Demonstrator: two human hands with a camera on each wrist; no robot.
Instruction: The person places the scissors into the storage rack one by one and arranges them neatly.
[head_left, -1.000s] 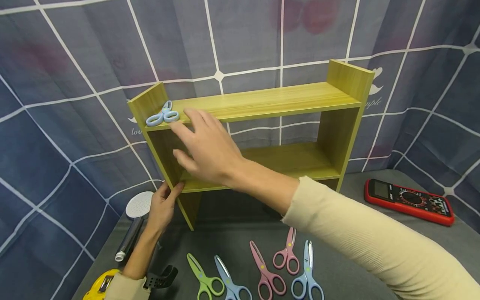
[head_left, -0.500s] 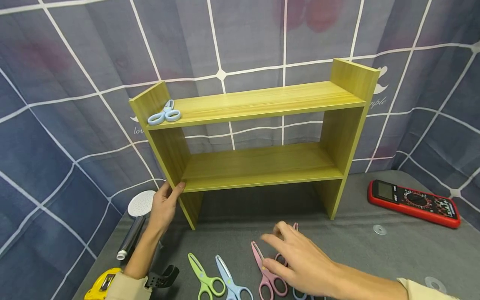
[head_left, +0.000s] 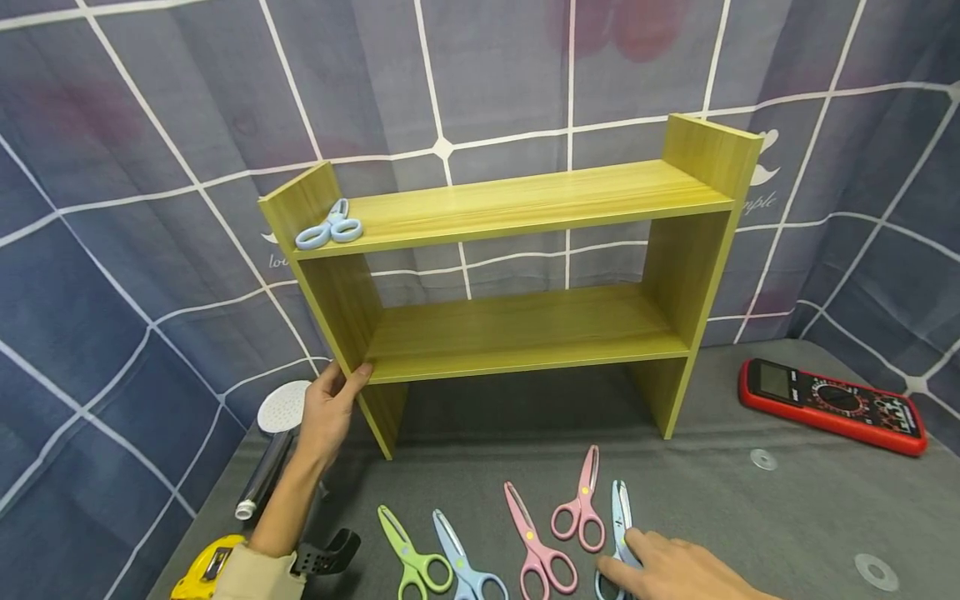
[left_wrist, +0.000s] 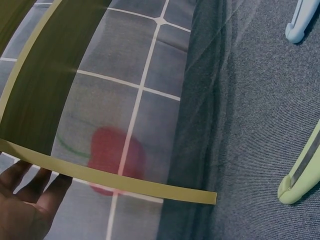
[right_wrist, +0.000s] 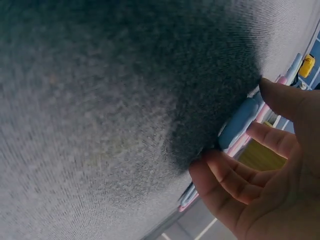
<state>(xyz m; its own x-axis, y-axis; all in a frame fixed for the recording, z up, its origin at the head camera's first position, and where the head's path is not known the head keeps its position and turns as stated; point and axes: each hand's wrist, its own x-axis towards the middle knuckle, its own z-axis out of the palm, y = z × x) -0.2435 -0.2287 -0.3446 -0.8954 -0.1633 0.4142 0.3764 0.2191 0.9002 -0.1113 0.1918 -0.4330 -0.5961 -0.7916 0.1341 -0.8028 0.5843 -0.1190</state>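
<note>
My left hand [head_left: 327,421] grips the left side panel of a two-tier wooden desk shelf [head_left: 525,329], thumb at its front edge, fingers along the outer face. My right hand [head_left: 678,571] is down at the front right, its thumb and fingers around the handles of light blue scissors [head_left: 621,507] lying on the grey cloth. In the right wrist view, the blue handle [right_wrist: 239,125] shows between thumb and fingertips. Another pair of light blue scissors [head_left: 331,223] lies at the left end of the top board.
Green scissors [head_left: 405,547], other blue scissors [head_left: 456,550] and two pink pairs, one larger [head_left: 534,540] and one smaller [head_left: 582,502], lie in front. A shower head [head_left: 284,407] and yellow tape measure [head_left: 207,568] are left; a red multimeter [head_left: 832,407] is right.
My right hand has come down from beside the top board's left end, passed over the pink scissors and reached the blue scissors at right. My left hand stays on the side panel.
</note>
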